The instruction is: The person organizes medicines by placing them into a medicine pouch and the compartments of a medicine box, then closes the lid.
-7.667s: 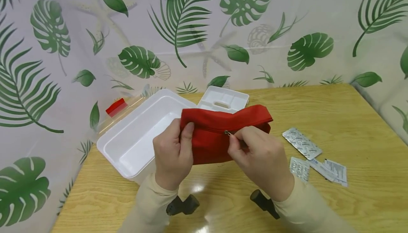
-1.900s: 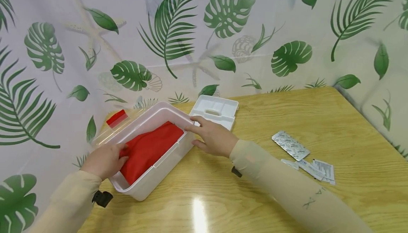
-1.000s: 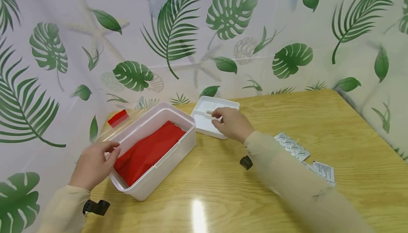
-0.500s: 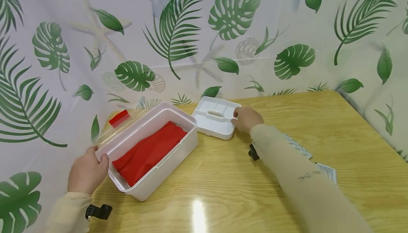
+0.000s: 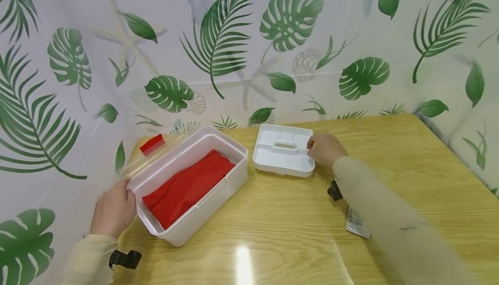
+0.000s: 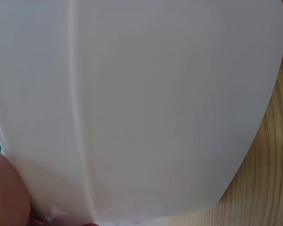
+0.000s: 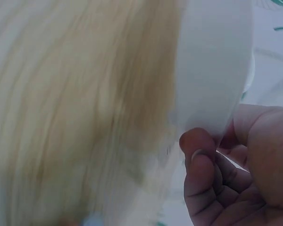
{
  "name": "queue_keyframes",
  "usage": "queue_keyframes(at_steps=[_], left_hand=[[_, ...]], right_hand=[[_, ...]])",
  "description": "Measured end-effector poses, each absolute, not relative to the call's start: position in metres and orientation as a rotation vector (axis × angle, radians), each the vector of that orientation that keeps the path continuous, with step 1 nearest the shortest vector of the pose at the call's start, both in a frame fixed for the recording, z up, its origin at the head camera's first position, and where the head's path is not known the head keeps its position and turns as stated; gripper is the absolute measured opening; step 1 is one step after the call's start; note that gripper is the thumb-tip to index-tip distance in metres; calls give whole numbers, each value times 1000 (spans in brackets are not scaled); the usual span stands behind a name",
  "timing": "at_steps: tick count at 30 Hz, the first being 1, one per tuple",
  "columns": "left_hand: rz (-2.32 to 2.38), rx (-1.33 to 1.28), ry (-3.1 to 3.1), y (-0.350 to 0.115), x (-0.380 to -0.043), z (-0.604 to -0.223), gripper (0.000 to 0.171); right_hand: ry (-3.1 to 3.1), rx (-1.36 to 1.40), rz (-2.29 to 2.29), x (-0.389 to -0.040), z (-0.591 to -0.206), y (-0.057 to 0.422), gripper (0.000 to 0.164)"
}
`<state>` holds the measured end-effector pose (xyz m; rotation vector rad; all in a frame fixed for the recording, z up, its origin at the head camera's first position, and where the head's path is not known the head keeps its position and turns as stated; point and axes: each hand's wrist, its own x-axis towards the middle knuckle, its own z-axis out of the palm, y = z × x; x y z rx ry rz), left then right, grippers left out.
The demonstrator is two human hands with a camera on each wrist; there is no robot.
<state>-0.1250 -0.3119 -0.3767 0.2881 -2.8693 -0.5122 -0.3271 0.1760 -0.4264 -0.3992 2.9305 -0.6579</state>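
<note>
Looking forward-down from head, sharing white oblong plastic box with left-wrist close-up, white compartmented plastic tray with right-wrist close-up.

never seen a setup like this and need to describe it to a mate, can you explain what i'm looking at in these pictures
There's no machine here: these are a person's two bare hands. The wide view comes from a camera on the head, looking forward and down. The two close views come from a camera on each wrist: the left shows mostly the white wall of a box, the right a blurred table and a tray.

On the table sits the box, with a red bag inside. A pill pack lies partly hidden by the right sleeve.

The left hand holds the box at its near end; the right hand pinches the tray's edge.
</note>
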Motion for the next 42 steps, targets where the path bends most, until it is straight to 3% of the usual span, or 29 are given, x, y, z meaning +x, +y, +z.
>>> queue_keyframes(at_steps=[10,19,33,42], left_hand=[[-480,26,-2851,-289,-128,-374,39],[-585,-190,-2846,-255,-141,-376,35],[-961,-259,-2839,-200,-191,-394,32],[-977,-182,-2826,-179,-213,-395,32]], right_hand=[[2954,-215,-711,-309,-402,281,24],[3101,-7,-710,-294,-412,356,27],[3109,184,-715,-285,-442,380,27],[3094,154,-691,-291,-451,379,26]])
